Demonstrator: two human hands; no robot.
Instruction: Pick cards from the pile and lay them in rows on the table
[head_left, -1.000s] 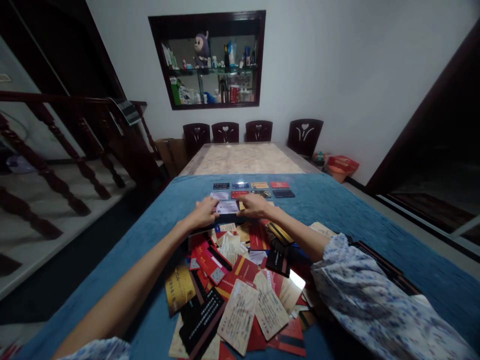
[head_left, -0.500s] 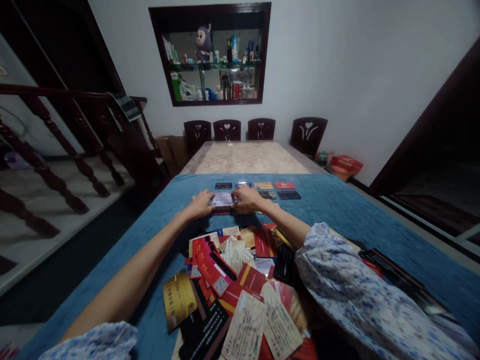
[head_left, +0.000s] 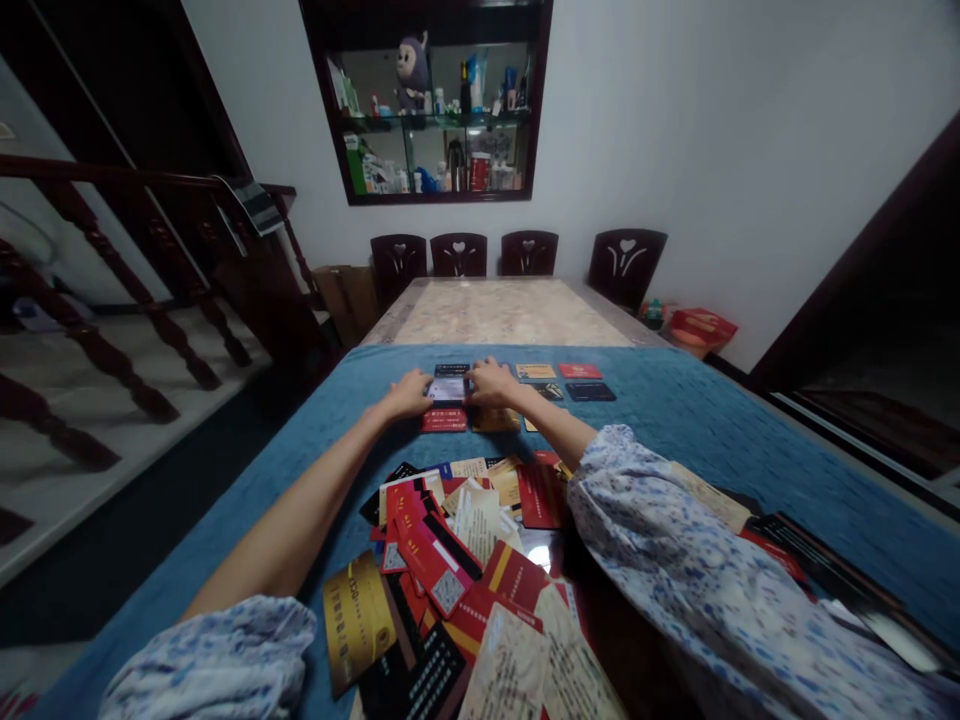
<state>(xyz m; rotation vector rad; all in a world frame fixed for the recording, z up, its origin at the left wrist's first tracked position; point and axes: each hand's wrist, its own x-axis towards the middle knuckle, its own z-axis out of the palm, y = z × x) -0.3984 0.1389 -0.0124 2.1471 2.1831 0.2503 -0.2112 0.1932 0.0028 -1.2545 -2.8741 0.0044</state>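
A pale lilac card lies in the rows of cards on the blue cloth, between both hands. My left hand has its fingers at the card's left edge, and my right hand pinches the right edge. Just behind it is a black card. In front are a red card and a gold card, the latter partly under my right hand. To the right sit an orange card, another red card, a black patterned card and a dark blue card.
A heap of loose, overlapping cards spreads near me under my forearms. More dark cards lie at the right. The blue cloth covers the table's near part; the bare tabletop shows beyond, with chairs behind.
Both hands have moved slightly away from me with the pale card, uncovering the red card in front of it. The view has tilted down and shifted slightly.
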